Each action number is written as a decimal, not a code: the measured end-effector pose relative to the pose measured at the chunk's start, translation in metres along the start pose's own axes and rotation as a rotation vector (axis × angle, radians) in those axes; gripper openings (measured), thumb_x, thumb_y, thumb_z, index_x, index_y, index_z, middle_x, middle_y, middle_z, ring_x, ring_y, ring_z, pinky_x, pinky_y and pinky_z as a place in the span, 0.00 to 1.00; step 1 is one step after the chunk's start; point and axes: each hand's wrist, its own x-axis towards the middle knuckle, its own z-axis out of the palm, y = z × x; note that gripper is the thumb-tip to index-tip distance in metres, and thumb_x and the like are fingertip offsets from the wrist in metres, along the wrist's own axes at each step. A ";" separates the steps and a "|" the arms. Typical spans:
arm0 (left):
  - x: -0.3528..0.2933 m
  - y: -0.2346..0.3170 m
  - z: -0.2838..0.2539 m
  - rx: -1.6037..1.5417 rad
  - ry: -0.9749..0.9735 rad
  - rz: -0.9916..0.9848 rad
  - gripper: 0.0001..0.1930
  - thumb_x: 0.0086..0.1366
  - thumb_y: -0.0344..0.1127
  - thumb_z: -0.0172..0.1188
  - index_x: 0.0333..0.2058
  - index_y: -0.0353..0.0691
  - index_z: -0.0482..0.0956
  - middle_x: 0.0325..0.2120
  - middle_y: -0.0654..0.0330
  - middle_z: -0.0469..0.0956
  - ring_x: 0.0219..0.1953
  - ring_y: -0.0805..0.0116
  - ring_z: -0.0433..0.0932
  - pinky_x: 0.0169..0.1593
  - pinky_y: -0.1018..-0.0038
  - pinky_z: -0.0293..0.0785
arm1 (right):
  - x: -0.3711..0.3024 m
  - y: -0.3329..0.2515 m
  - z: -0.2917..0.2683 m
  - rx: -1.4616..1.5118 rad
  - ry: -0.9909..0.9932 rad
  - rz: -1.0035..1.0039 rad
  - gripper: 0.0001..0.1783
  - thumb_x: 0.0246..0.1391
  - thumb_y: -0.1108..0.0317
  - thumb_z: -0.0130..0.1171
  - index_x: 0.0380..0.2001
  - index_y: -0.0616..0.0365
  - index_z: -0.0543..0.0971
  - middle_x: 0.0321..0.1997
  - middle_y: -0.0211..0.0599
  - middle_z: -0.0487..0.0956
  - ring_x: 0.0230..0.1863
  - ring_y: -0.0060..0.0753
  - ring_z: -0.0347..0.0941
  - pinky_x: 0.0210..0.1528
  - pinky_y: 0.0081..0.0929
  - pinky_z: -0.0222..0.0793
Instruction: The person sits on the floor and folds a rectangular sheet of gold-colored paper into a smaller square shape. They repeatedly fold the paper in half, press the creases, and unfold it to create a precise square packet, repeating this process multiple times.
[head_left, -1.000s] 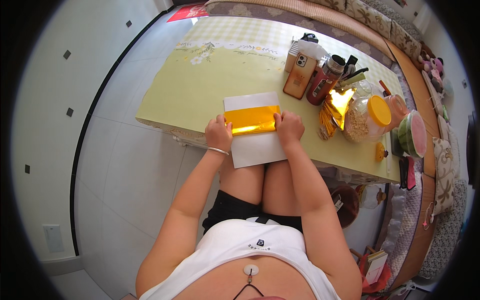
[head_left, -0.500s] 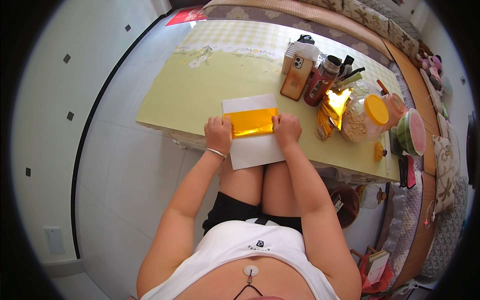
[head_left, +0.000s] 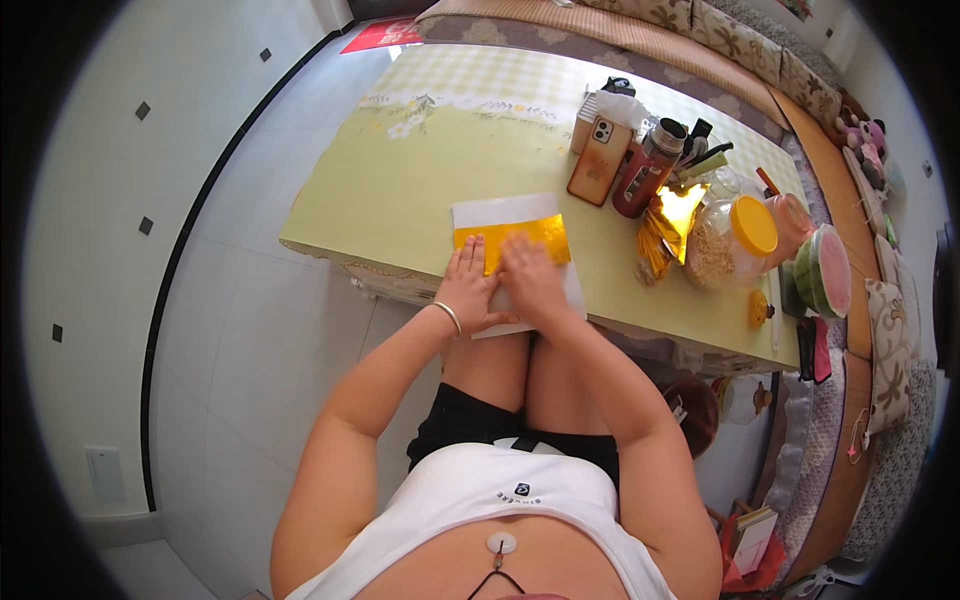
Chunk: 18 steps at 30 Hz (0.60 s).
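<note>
My left grip (head_left: 468, 290) flat, fingers spread, grasping nothing, over left part of gold foil (head_left: 546, 238). My right grip (head_left: 533, 282) just beside it, blurred, fingers outstretched, nothing grasped; pressure unclear. Foil under fingertips, on white sheet (head_left: 490, 212), on worktop (head_left: 370, 200). Best: left anchors, right smooths lightly outward; sheet overhangs below palms, could shift.
</note>
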 end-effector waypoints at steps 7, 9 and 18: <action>-0.040 -0.038 0.013 -0.067 -0.102 -0.181 0.60 0.58 0.76 0.52 0.74 0.39 0.40 0.76 0.47 0.34 0.78 0.53 0.30 0.74 0.45 0.25 | -0.051 0.040 -0.040 0.117 -0.247 0.100 0.49 0.61 0.38 0.51 0.74 0.57 0.53 0.79 0.46 0.52 0.80 0.41 0.44 0.79 0.43 0.36; -0.042 -0.062 0.024 -0.064 0.219 -0.207 0.45 0.64 0.65 0.55 0.67 0.34 0.60 0.69 0.44 0.55 0.72 0.48 0.51 0.71 0.45 0.43 | -0.056 0.053 -0.044 0.167 -0.051 0.151 0.36 0.60 0.49 0.58 0.64 0.60 0.69 0.74 0.48 0.61 0.76 0.47 0.54 0.75 0.45 0.47; 0.061 -0.069 -0.004 -0.319 0.369 -0.123 0.27 0.54 0.37 0.71 0.51 0.35 0.76 0.47 0.49 0.79 0.55 0.48 0.73 0.62 0.60 0.67 | 0.000 0.054 -0.035 0.653 0.304 0.416 0.14 0.56 0.73 0.59 0.46 0.62 0.81 0.41 0.49 0.82 0.43 0.48 0.79 0.48 0.41 0.73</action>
